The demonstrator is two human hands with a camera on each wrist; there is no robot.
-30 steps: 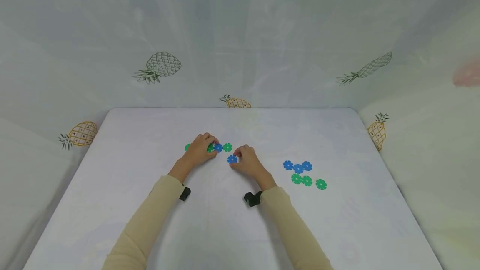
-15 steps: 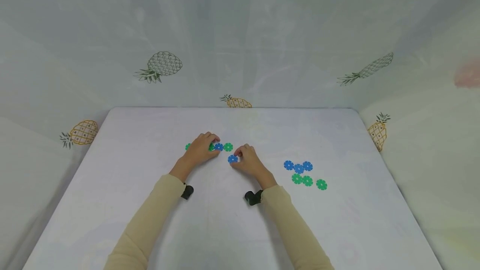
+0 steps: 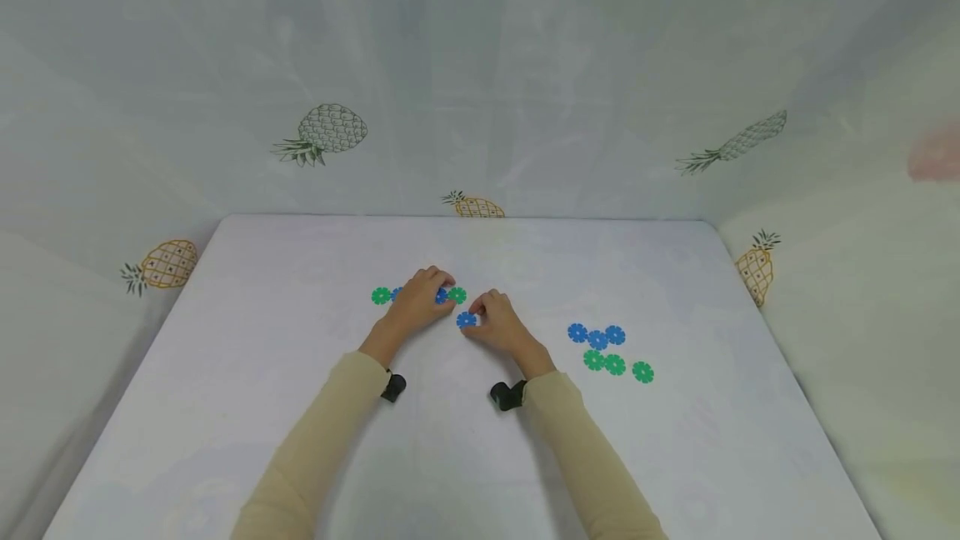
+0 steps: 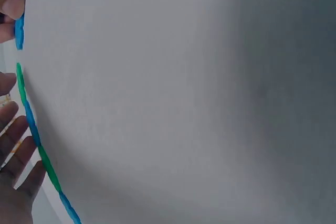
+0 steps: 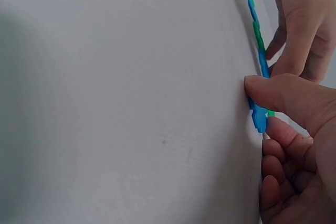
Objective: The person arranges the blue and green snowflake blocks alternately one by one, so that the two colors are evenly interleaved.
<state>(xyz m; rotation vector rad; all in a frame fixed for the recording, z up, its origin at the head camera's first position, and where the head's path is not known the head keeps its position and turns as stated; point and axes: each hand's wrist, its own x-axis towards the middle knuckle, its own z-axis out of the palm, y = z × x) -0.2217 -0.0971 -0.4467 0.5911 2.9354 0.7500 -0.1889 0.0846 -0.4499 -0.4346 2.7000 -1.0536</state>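
Notched snowflake discs in blue and green lie in a row on the white table. A green disc [image 3: 381, 296] shows at the row's left end and a green disc [image 3: 457, 296] at its right end. My left hand [image 3: 420, 301] spans the row and hides its middle; in the left wrist view its spread fingers [image 4: 18, 156] lie along the discs. Thumb and index finger of my right hand [image 3: 501, 327] pinch a single blue disc [image 3: 466, 320] just below the row's right end. That blue disc [image 5: 259, 119] stands apart from the row in the left wrist view.
To the right lie several loose discs: a cluster of blue discs [image 3: 597, 340] above a group of green discs [image 3: 615, 365]. Black wrist cameras [image 3: 507, 396] sit on both wrists. A pineapple-print curtain [image 3: 480, 107] surrounds the table [image 3: 450, 473].
My left hand has shifted right along the row, uncovering discs at the left end. The right hand stays in place with its blue disc.
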